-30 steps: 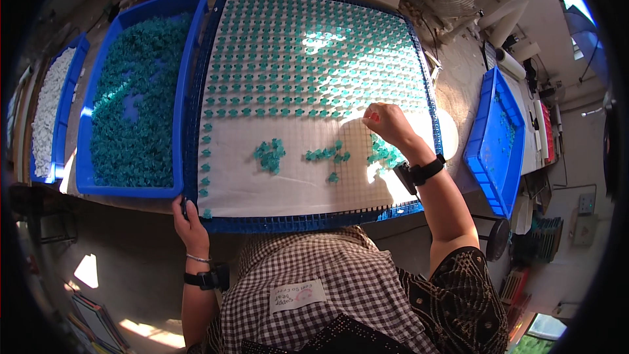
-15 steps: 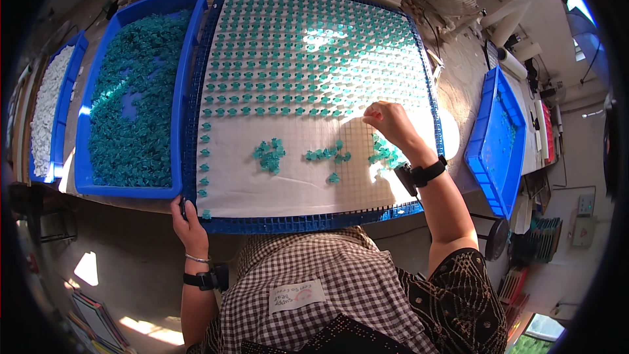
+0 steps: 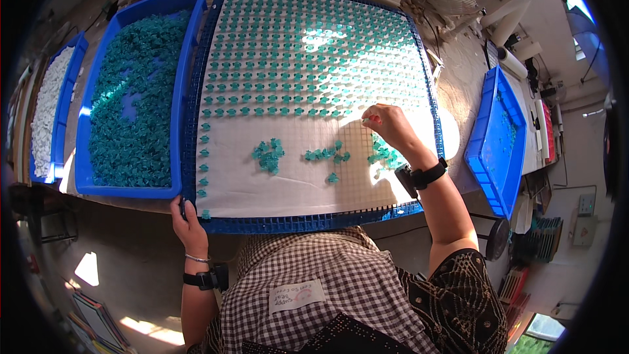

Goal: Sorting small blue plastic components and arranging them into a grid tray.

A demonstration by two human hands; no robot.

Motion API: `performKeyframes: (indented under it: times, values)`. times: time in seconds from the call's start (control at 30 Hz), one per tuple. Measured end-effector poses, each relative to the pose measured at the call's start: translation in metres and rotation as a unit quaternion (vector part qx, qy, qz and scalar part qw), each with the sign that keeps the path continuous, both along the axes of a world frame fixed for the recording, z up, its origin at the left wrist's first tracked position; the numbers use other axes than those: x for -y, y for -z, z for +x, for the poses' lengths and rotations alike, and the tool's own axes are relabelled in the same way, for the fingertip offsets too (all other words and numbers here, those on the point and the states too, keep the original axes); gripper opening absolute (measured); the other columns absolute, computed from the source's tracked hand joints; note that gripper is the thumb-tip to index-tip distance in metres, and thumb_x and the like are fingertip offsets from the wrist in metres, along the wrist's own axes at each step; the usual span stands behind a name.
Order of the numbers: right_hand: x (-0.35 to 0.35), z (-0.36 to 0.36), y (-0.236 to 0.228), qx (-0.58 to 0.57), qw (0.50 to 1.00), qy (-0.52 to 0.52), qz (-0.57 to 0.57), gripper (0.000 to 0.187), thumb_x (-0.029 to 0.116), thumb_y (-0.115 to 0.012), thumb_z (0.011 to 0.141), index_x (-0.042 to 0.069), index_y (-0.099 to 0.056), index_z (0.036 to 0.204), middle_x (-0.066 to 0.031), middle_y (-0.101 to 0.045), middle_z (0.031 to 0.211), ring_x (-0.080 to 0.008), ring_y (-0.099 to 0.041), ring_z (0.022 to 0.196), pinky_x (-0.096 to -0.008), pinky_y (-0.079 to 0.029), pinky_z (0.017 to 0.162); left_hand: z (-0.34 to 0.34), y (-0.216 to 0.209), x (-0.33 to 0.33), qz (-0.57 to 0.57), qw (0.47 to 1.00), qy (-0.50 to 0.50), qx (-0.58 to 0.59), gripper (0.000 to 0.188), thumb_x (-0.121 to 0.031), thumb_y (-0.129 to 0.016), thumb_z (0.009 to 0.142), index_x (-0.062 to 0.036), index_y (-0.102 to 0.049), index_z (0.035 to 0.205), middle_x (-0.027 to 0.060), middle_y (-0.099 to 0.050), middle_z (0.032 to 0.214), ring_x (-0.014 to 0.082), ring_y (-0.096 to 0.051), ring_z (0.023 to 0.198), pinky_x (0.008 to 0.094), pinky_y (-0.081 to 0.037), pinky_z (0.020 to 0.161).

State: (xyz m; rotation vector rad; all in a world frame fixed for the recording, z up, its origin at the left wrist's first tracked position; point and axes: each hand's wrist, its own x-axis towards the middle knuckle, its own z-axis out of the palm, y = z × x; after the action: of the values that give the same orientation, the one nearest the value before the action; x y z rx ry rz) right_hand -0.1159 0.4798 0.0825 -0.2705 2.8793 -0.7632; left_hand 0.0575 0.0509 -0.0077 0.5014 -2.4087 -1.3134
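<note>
Right hand (image 3: pixel 395 126): you are holding it low over the white sheet (image 3: pixel 242 193), between three and four o'clock from its middle, at the lowest long row.
Fingers: you are bringing the right tips together in a pinch; I cannot tell if a piece is sitting between them.
Left hand (image 3: pixel 188 224): it is resting between seven and eight o'clock, where the blue tray (image 3: pixel 124 191) and the blue grid frame (image 3: pixel 288 224) are meeting; its grip I cannot tell.
Teal pieces (image 3: pixel 259 111): they are lying in rows toward twelve o'clock, and in loose groups at seven, between five and six, and at four.
Row spacing: in my judgement, you should be following the faint grid and the edge column around eight o'clock.
Forearm: better you are lifting it over the four o'clock group.
</note>
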Motion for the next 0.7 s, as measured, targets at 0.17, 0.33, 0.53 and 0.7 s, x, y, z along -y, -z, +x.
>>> performKeyframes:
  times: [0.17, 0.33, 0.53, 0.7]
  values:
    - [0.004, -0.007, 0.009, -0.035, 0.999, 0.02, -0.031, 0.017, 0.012, -0.066, 0.083, 0.002, -0.069, 0.097, -0.0141, -0.068, 0.085, -0.0239, -0.066, 0.078, -0.0331, -0.052, 0.07, -0.001, 0.0, 0.0, -0.003, 1.0, 0.006, -0.006, 0.036, -0.027, -0.046, 0.098, 0.0037, -0.05, 0.118, 0.015, -0.058, 0.107, 0.0229, -0.054, 0.097, 0.0334, -0.042, 0.089]
    - [0.009, -0.01, 0.009, -0.036, 0.999, 0.014, 0.016, 0.017, 0.013, -0.065, 0.084, 0.002, -0.068, 0.096, -0.0133, -0.068, 0.087, -0.0253, -0.066, 0.079, -0.0348, -0.052, 0.071, 0.0, 0.001, 0.0, 0.002, 1.0, 0.006, -0.001, 0.037, -0.027, -0.047, 0.098, 0.0037, -0.05, 0.118, 0.0147, -0.058, 0.107, 0.0228, -0.054, 0.097, 0.0335, -0.042, 0.089]
    - [0.005, -0.007, 0.006, -0.086, 0.996, 0.0, 0.001, 0.02, 0.021, -0.069, 0.081, 0.004, -0.067, 0.093, -0.0118, -0.065, 0.086, -0.0269, -0.064, 0.079, -0.0382, -0.05, 0.071, 0.0, 0.002, 0.002, 0.001, 1.0, 0.01, 0.002, 0.037, -0.027, -0.047, 0.098, 0.0036, -0.05, 0.118, 0.0147, -0.058, 0.107, 0.0233, -0.054, 0.097, 0.0336, -0.042, 0.089]
    - [-0.009, 0.01, -0.005, 0.053, 0.992, -0.032, 0.11, 0.022, 0.023, -0.069, 0.076, 0.006, -0.067, 0.09, -0.0122, -0.067, 0.082, -0.0266, -0.065, 0.076, -0.0358, -0.051, 0.068, -0.001, 0.001, 0.001, -0.005, 1.0, 0.002, 0.004, 0.036, -0.027, -0.047, 0.098, 0.0033, -0.05, 0.118, 0.0154, -0.059, 0.107, 0.024, -0.054, 0.097, 0.0339, -0.042, 0.089]
